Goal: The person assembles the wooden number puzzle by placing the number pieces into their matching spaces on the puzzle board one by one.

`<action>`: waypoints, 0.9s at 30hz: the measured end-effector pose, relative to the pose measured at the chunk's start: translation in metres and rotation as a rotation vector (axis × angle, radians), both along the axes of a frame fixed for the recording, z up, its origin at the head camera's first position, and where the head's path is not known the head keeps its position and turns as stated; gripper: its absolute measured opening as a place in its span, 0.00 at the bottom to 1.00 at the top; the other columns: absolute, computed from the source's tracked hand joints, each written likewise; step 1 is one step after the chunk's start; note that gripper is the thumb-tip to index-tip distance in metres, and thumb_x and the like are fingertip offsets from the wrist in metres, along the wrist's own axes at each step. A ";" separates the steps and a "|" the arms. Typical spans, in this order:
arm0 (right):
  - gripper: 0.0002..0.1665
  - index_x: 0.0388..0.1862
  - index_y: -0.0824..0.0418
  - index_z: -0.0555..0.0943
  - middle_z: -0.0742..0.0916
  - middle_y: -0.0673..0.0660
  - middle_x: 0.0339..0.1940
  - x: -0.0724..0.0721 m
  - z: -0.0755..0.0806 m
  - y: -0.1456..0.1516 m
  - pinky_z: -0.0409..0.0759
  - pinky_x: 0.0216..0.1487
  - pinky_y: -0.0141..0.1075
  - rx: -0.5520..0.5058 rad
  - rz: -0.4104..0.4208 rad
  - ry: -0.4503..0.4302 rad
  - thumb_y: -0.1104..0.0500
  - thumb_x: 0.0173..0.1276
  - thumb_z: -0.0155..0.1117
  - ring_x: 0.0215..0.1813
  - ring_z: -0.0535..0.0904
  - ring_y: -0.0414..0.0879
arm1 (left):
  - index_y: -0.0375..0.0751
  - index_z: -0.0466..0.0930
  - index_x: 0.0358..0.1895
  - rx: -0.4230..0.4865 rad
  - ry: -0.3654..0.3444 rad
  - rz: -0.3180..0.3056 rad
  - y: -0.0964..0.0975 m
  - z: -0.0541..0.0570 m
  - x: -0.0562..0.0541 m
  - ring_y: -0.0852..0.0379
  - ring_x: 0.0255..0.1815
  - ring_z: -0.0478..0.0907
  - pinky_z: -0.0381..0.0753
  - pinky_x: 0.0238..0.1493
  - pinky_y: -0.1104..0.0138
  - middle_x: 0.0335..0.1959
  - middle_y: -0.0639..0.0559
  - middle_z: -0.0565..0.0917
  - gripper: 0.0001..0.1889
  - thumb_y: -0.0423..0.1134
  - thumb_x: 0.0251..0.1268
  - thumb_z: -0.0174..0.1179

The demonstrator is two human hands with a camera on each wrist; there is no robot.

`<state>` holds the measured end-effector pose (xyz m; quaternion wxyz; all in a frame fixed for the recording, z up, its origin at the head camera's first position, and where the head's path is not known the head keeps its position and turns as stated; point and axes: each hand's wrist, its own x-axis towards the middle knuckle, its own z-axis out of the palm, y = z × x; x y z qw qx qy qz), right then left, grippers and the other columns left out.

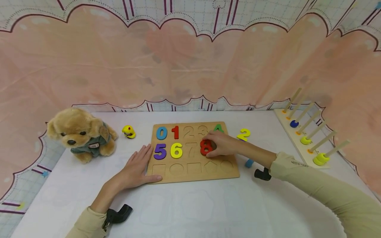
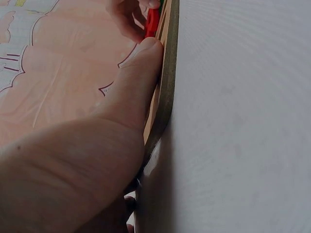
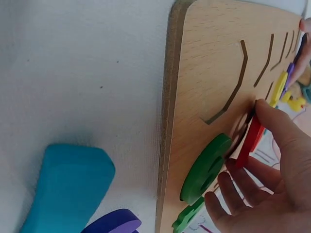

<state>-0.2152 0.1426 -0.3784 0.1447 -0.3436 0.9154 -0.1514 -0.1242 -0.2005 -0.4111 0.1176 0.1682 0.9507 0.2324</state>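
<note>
A wooden number board (image 1: 194, 177) lies on the white table in the head view. My left hand (image 1: 135, 168) rests along its left edge with the fingers straight and the thumb on the near-left corner. Over the middle row, my right hand (image 1: 224, 144) pinches a red number 8 (image 1: 205, 147) between thumb and fingers. In the right wrist view the red 8 (image 3: 250, 141) is tilted over its recess, beside a round green piece (image 3: 206, 167). The blue 0 (image 1: 161, 133), red 1 (image 1: 175, 132), purple 5 (image 1: 160, 151), yellow 6 (image 1: 176, 150) and green 4 (image 1: 218, 127) sit on the board.
Right of the board lie a yellow 2 (image 1: 244, 134) over a purple piece and a blue piece (image 1: 249, 163). A peg stand (image 1: 300, 140) with rings is at far right. At left are a plush dog (image 1: 83, 135) and a yellow toy duck (image 1: 128, 131).
</note>
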 end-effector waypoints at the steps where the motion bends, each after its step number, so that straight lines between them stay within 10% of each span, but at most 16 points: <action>1: 0.38 0.64 0.63 0.74 0.80 0.59 0.56 0.000 0.000 0.000 0.78 0.58 0.43 0.003 0.004 -0.001 0.45 0.60 0.71 0.54 0.74 0.49 | 0.32 0.44 0.77 0.001 0.001 -0.001 0.000 0.000 0.000 0.36 0.80 0.38 0.34 0.77 0.40 0.80 0.35 0.44 0.61 0.69 0.51 0.63; 16: 0.39 0.66 0.62 0.73 0.78 0.60 0.61 0.004 0.013 0.004 0.77 0.62 0.46 -0.018 -0.031 -0.039 0.46 0.59 0.72 0.60 0.72 0.52 | 0.32 0.44 0.77 0.008 0.000 -0.004 0.001 0.001 0.001 0.36 0.80 0.38 0.35 0.77 0.40 0.80 0.36 0.44 0.61 0.69 0.51 0.63; 27: 0.42 0.67 0.67 0.70 0.77 0.67 0.63 0.034 0.021 0.077 0.73 0.63 0.59 -0.132 -0.208 0.060 0.49 0.58 0.73 0.64 0.71 0.63 | 0.32 0.44 0.77 -0.004 0.001 -0.003 0.000 0.003 0.000 0.35 0.80 0.38 0.35 0.77 0.40 0.79 0.35 0.45 0.61 0.69 0.50 0.63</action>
